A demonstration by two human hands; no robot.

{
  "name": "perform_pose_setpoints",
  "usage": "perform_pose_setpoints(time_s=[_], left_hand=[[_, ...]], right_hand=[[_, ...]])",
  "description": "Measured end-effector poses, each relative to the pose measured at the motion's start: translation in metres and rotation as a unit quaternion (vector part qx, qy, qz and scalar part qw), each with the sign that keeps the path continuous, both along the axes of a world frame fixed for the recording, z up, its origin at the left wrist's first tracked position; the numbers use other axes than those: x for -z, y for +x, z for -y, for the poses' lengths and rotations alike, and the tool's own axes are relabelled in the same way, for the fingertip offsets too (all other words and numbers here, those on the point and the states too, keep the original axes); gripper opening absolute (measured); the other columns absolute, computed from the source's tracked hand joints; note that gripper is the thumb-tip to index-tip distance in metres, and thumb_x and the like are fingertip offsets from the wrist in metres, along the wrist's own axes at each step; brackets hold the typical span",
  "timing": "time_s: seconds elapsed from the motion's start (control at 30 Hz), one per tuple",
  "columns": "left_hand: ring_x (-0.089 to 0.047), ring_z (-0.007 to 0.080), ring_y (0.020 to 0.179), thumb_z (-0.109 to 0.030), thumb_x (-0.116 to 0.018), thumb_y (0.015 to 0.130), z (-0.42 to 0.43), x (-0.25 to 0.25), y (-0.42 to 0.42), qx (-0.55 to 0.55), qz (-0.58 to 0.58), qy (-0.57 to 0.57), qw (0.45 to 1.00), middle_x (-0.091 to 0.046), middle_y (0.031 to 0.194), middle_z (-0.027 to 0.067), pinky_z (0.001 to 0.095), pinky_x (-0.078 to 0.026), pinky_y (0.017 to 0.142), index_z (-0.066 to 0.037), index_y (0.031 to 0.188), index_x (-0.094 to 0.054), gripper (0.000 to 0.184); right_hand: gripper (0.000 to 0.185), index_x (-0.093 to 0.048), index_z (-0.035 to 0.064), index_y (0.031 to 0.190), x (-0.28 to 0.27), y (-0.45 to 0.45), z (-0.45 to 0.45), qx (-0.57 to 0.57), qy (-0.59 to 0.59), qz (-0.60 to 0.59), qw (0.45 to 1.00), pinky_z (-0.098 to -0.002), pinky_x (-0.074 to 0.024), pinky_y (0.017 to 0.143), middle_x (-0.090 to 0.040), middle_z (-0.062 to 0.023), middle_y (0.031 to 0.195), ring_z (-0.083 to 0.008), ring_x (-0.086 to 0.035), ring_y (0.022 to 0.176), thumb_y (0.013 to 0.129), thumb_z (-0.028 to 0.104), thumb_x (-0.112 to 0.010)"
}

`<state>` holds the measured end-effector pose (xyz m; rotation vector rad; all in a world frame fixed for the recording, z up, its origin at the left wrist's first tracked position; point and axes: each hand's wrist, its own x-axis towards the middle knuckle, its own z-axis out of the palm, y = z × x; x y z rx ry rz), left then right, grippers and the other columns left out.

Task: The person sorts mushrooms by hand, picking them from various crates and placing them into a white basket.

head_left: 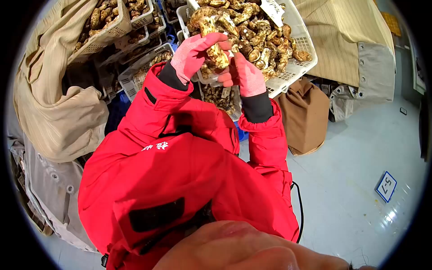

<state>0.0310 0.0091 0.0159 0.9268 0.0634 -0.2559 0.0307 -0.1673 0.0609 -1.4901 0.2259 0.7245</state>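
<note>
Held up over the near left side of a white plastic crate (308, 49) is a large mushroom (217, 55) with a brown cap and a thick, yellowish, dirt-flecked stem. My left hand (191, 56), in a pink glove, is closed around the stem from the left. From the right, my right hand (248, 77), also gloved in pink, curls its fingers at the stem's lower end; part of this grip is hidden behind the stem. Many similar mushrooms (258, 38) fill the crate, and a white paper label (272, 11) with handwriting lies on them.
More mushroom crates (108, 28) are stacked at the left, partly under a beige cloth (58, 103). Below the front crate sits another crate of small mushrooms (220, 98). A brown cloth-covered block (306, 119) stands at right. A floor sign (386, 186) reads 5-7.
</note>
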Motion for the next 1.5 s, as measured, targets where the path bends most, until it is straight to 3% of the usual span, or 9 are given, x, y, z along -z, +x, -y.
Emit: perform_pose_setpoints(time_s=[0.23,0.37,0.7,0.93,1.17,1.33,1.4,1.47,1.5], left_hand=[[-0.057,0.0213,0.100,-0.022,-0.051,0.092,0.000,0.013,0.000,-0.034,0.001,-0.089,0.995,-0.062,0.104,0.0124,0.0324,-0.041,0.094,0.006,0.112,-0.053,0.034],[-0.058,0.0132,0.096,-0.016,-0.059,0.086,-0.006,0.011,-0.005,0.029,0.046,0.027,0.998,-0.062,0.103,0.0077,0.0269,-0.045,0.084,0.002,0.114,-0.054,0.034],[-0.048,0.0206,0.118,-0.041,-0.050,0.092,-0.068,0.033,-0.093,-0.172,-0.094,-0.099,0.976,-0.051,0.128,0.0093,0.0348,-0.039,0.098,-0.007,0.129,-0.046,0.051],[-0.038,0.0285,0.126,-0.045,-0.050,0.089,-0.231,0.131,-0.239,-0.566,-0.116,-0.291,0.763,-0.046,0.132,0.0139,0.0484,-0.027,0.106,-0.006,0.116,-0.052,0.047],[-0.039,0.0263,0.123,-0.056,-0.046,0.086,-0.300,0.175,-0.312,-0.432,0.109,-0.406,0.798,-0.050,0.125,0.0099,0.0421,-0.025,0.107,-0.002,0.112,-0.050,0.060],[-0.040,0.0282,0.121,-0.057,-0.045,0.086,-0.335,0.108,-0.335,-0.491,0.037,-0.371,0.787,-0.049,0.124,0.0118,0.0437,-0.022,0.109,0.000,0.122,-0.045,0.067],[-0.039,0.0289,0.121,-0.053,-0.044,0.088,-0.355,0.119,-0.341,-0.459,0.008,0.110,0.882,-0.048,0.128,0.0130,0.0447,-0.021,0.109,0.000,0.125,-0.043,0.064],[-0.039,0.0292,0.123,-0.042,-0.043,0.093,-0.367,0.096,-0.346,-0.418,-0.016,-0.410,0.811,-0.045,0.132,0.0141,0.0467,-0.023,0.108,0.000,0.130,-0.038,0.056],[-0.036,0.0302,0.126,-0.043,-0.045,0.092,-0.371,0.096,-0.349,-0.430,-0.024,-0.369,0.823,-0.041,0.135,0.0154,0.0457,-0.023,0.108,0.001,0.133,-0.034,0.061]], right_hand=[[0.047,-0.051,-0.0033,0.120,0.010,-0.001,-0.007,-0.100,-0.063,0.169,0.978,-0.0234,-0.0451,0.065,-0.058,-0.0058,0.086,-0.0101,-0.055,0.072,0.086,0.026,-0.062],[0.042,-0.052,0.0004,0.115,0.019,0.006,-0.027,-0.177,-0.211,0.477,0.835,-0.0268,-0.0451,0.077,-0.059,-0.0066,0.096,-0.0131,-0.055,0.085,0.078,0.013,-0.067],[0.023,-0.056,0.0042,0.106,0.027,-0.029,-0.061,-0.166,0.030,0.042,0.985,-0.0189,-0.0387,0.050,-0.062,-0.0033,0.078,-0.0088,-0.055,0.059,0.086,0.015,-0.058],[0.033,-0.055,0.0026,0.109,0.022,-0.058,-0.095,-0.282,0.074,-0.005,0.956,-0.0190,-0.0379,0.049,-0.062,-0.0045,0.077,-0.0081,-0.054,0.057,0.085,0.025,-0.058],[0.029,-0.057,0.0030,0.107,0.050,-0.095,-0.181,-0.349,0.048,-0.028,0.936,-0.0183,-0.0367,0.049,-0.062,-0.0031,0.076,-0.0068,-0.054,0.057,0.085,0.023,-0.058],[0.023,-0.059,0.0014,0.098,0.076,-0.142,-0.261,-0.369,0.060,-0.074,0.925,-0.0192,-0.0386,0.047,-0.062,-0.0047,0.073,-0.0082,-0.053,0.053,0.084,0.019,-0.059],[0.026,-0.058,0.0020,0.100,0.095,-0.153,-0.285,-0.387,0.055,-0.079,0.917,-0.0208,-0.0415,0.048,-0.063,-0.0064,0.077,-0.0093,-0.056,0.057,0.085,0.023,-0.059],[0.030,-0.058,0.0026,0.100,0.120,-0.163,-0.301,-0.377,0.035,-0.074,0.922,-0.0224,-0.0440,0.050,-0.065,-0.0077,0.080,-0.0099,-0.057,0.059,0.087,0.029,-0.059],[0.030,-0.057,0.0028,0.099,0.138,-0.162,-0.307,-0.373,0.030,-0.103,0.922,-0.0232,-0.0449,0.050,-0.065,-0.0081,0.081,-0.0103,-0.057,0.059,0.086,0.030,-0.060]])
